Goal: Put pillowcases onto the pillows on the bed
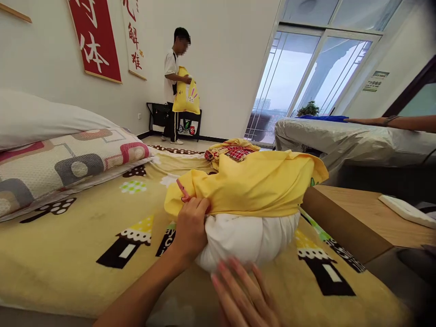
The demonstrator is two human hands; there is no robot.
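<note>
A yellow pillowcase (259, 181) lies over the far part of a white pillow (250, 236) on the bed. Its near edge runs across the pillow, and the white near side is uncovered. My left hand (192, 225) is closed around the pillowcase's edge at the left corner, beside a pink printed shape. At the pillow's near side, my right hand (243, 290) has its fingers spread, slightly smeared by motion. Whether its fingertips press on the white fabric is hard to tell.
A patterned blanket (78, 240) covers the bed, with patterned pillows (85, 165) at left and folded cloth (235, 152) behind. A wooden nightstand (371, 213) stands at right. Beyond, a person (172, 68) holds a yellow rabbit pillow (187, 97); another person's arm (408, 122) reaches over a plastic-covered bed (340, 136).
</note>
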